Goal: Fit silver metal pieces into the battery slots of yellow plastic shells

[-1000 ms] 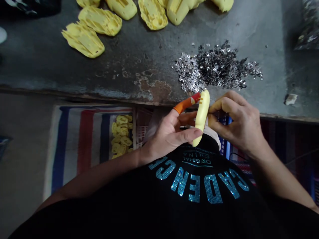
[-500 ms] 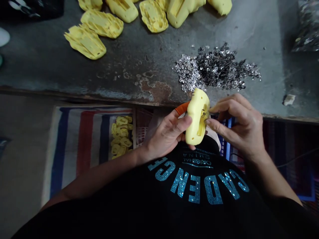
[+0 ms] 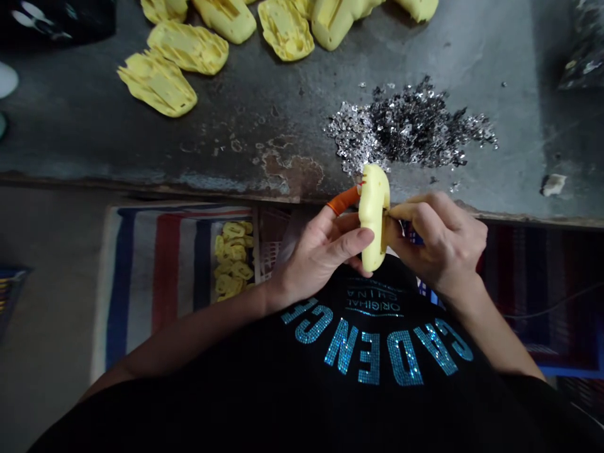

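A pale yellow plastic shell stands on end just in front of the bench edge, gripped by my left hand, whose index finger wears an orange rubber cot. My right hand is closed in a pinch, its fingertips pressed against the shell's right side; what they hold is too small to make out. Just beyond both hands, a heap of small shiny metal pieces lies on the grey bench.
Several more yellow plastic shells lie at the back left and middle of the bench. Below the bench edge, a striped woven bag holds small yellow parts. A white scrap lies at the right.
The shell has turned in my left hand from showing its open inner face to edge-on. My right hand's fingers have closed in against its side.
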`<state>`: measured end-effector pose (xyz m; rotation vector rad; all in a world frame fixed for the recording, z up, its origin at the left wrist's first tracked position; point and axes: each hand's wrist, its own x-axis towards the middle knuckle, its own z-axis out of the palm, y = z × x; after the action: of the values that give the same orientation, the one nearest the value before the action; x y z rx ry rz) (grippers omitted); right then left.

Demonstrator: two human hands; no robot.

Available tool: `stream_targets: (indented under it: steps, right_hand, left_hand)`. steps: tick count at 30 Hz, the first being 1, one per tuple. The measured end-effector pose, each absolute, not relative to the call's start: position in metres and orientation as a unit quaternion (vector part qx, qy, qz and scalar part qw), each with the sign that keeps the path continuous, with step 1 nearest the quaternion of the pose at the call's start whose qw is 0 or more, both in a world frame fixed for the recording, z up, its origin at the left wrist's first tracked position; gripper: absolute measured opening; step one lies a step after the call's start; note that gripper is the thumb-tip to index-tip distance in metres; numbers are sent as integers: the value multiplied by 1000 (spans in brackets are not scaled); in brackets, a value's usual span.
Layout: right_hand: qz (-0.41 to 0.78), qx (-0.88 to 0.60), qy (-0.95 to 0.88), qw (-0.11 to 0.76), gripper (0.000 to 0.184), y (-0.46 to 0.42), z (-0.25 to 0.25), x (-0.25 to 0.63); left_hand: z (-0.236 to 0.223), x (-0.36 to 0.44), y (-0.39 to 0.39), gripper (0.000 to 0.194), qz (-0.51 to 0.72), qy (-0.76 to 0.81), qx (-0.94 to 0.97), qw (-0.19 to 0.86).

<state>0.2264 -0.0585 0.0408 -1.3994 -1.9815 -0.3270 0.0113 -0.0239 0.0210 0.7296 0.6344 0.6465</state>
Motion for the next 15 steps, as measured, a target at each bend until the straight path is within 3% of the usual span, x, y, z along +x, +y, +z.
stream_targets:
  steps: [9,15]
  right_hand:
    - [129,-545,-726,399,10,-58,54,240]
    - [27,-584,-745,321,6,-55,50,230]
  left_hand:
    - [22,12,-24,98,303,302,325,843]
    - [17,12,-24,81,333,282,381,815]
